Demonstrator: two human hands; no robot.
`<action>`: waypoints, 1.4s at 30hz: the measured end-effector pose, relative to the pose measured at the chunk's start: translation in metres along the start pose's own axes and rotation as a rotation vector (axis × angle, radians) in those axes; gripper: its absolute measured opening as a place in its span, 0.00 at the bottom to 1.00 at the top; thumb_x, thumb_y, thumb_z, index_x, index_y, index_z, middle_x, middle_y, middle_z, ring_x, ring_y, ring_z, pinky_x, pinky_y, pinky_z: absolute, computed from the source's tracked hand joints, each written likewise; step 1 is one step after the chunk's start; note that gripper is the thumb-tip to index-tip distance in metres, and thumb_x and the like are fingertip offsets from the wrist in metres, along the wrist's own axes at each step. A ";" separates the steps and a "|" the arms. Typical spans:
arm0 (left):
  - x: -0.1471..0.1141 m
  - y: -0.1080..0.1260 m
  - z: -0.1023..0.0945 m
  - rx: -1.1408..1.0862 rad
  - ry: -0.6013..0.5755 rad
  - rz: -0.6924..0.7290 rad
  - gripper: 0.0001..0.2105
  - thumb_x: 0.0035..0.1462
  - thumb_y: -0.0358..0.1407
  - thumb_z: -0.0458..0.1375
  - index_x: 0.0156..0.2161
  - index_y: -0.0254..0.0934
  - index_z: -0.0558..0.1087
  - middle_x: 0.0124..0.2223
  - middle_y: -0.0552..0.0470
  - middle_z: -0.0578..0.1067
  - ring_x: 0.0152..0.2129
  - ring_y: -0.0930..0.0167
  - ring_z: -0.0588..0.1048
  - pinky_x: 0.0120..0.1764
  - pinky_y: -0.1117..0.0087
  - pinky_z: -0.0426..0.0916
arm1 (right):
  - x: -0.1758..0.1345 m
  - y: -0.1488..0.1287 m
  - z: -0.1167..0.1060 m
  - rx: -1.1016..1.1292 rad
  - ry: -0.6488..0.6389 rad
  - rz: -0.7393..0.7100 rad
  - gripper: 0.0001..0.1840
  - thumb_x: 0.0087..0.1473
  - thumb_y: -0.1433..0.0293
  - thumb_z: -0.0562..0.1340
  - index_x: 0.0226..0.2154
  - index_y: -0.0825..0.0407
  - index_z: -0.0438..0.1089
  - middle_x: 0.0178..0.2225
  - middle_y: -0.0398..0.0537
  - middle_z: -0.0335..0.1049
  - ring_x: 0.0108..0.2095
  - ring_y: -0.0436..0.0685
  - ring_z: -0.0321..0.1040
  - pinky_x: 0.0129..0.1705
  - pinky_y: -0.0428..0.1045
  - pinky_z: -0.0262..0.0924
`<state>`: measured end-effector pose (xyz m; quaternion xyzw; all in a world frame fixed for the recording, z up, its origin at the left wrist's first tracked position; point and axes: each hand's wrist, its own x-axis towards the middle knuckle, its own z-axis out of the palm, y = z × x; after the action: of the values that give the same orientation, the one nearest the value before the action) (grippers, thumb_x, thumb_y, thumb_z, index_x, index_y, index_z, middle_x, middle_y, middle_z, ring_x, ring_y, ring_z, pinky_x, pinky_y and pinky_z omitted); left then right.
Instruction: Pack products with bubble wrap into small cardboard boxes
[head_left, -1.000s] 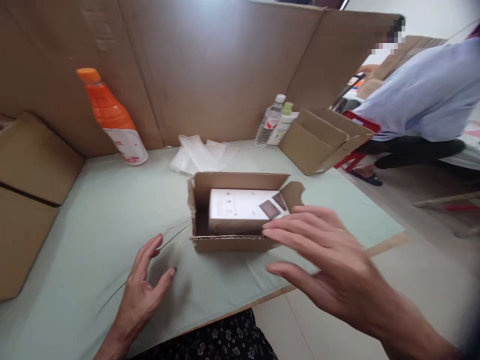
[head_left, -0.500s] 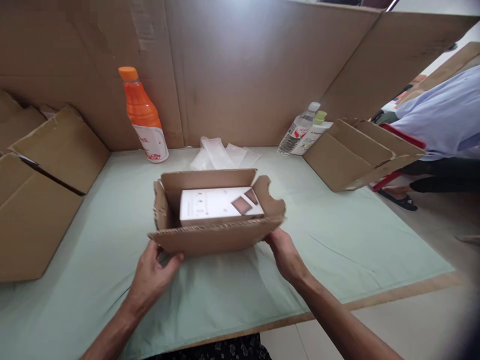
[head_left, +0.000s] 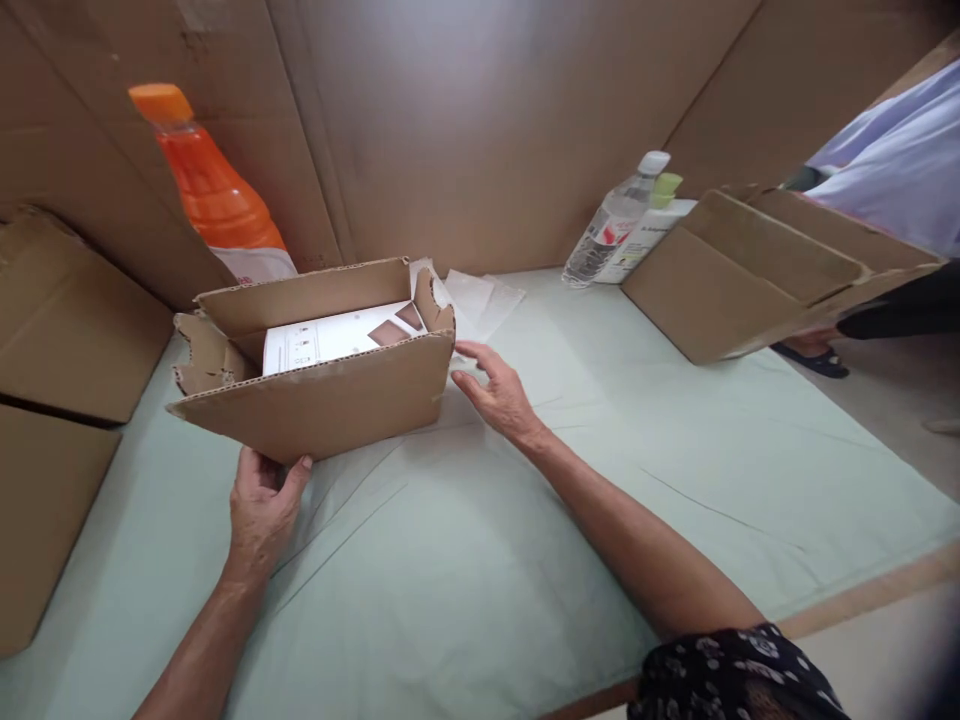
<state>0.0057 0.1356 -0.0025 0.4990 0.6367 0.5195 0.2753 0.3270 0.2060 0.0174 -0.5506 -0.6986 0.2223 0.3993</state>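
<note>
An open cardboard box (head_left: 360,400) stands slightly tilted on the table, its left end raised a little. Inside it lies a white box (head_left: 322,340) with dark diamond-shaped prints at its right end. My left hand (head_left: 262,510) grips the lower left corner of the cardboard box, thumb in front and fingers tucked underneath, partly hidden. Beside the right end of the box is my right hand (head_left: 499,395), thumb and fingers apart; whether the fingertips touch the cardboard I cannot tell. Behind the box lie clear plastic pieces (head_left: 476,300), partly covered by it.
An orange bottle (head_left: 217,200) stands at the back left, with cardboard boxes (head_left: 82,300) at the far left. At the back right are a clear water bottle (head_left: 607,225), a white bottle (head_left: 649,240) and another open carton (head_left: 720,275). A person in a light shirt (head_left: 900,160) is beyond.
The cardboard box with the white box in it has moved left and back, toward the orange bottle. My right hand has loosened from its right lower corner; my left hand keeps its grip.
</note>
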 end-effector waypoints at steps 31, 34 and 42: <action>-0.127 0.063 0.018 0.243 -0.585 0.489 0.28 0.63 0.32 0.57 0.67 0.43 0.62 0.55 0.44 0.77 0.53 0.61 0.75 0.55 0.57 0.71 | -0.133 -0.067 -0.029 -0.120 -0.581 -0.143 0.09 0.64 0.70 0.61 0.44 0.48 0.76 0.36 0.46 0.80 0.36 0.57 0.75 0.40 0.51 0.64; -0.117 0.059 0.040 0.239 -0.602 0.304 0.21 0.64 0.33 0.54 0.62 0.38 0.68 0.42 0.48 0.80 0.39 0.67 0.78 0.48 0.62 0.73 | -0.139 -0.070 -0.030 -0.205 -0.425 -0.137 0.12 0.66 0.67 0.60 0.50 0.50 0.74 0.43 0.51 0.80 0.41 0.60 0.75 0.42 0.53 0.64; -0.094 0.052 0.052 0.358 -0.514 0.359 0.19 0.63 0.34 0.55 0.59 0.38 0.71 0.43 0.48 0.79 0.38 0.66 0.77 0.46 0.63 0.72 | -0.163 -0.071 -0.028 -0.563 -0.208 -0.453 0.13 0.65 0.69 0.61 0.50 0.54 0.72 0.50 0.58 0.77 0.49 0.65 0.70 0.52 0.61 0.58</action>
<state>0.1024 0.0672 0.0141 0.7575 0.5296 0.2974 0.2392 0.3192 0.0275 0.0363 -0.4450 -0.8731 -0.0178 0.1984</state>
